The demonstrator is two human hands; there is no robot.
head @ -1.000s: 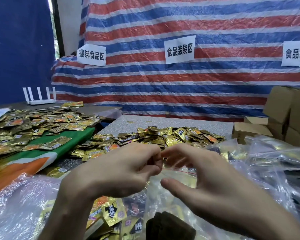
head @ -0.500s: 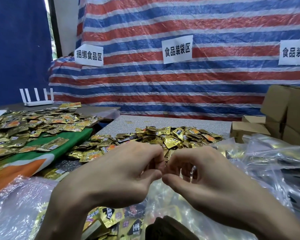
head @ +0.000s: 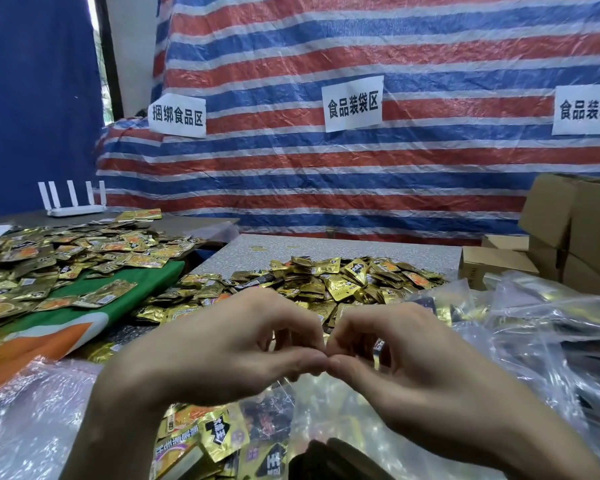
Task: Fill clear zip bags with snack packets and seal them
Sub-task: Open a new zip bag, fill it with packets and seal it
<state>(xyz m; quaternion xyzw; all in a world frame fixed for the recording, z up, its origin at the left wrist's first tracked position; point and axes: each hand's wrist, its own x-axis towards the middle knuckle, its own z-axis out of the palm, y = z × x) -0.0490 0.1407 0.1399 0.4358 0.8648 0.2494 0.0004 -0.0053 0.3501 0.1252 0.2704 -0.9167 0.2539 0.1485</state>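
Backdrop of one red, white and blue striped tarpaulin (head: 361,185), with one dark blue sheet (head: 32,98) at far left. Two work surfaces side by side: a speckled grey bench (head: 326,245) in the centre and, to its left, a second one draped in a green and orange cloth (head: 118,289). At right, brown cardboard boxes (head: 575,230) stacked, exact number unclear, with a heap of clear plastic bags (head: 551,341) in front of them. Gold snack packets (head: 343,282), far too many to count, piled on the grey bench; a second spread (head: 66,258) scattered across the cloth. Low in the centre, left grip (head: 222,351) and right grip (head: 413,362), bare-handed, thumb tips touching, fingers curled, both pinching the top edge of one clear zip bag (head: 309,410). Bag just below the hands, nearest the camera, already holding several packets. Three white paper signs (head: 353,103) with black lettering fixed to the tarpaulin, well apart. One white router (head: 73,202) with five upright antennas at the back of the left surface.
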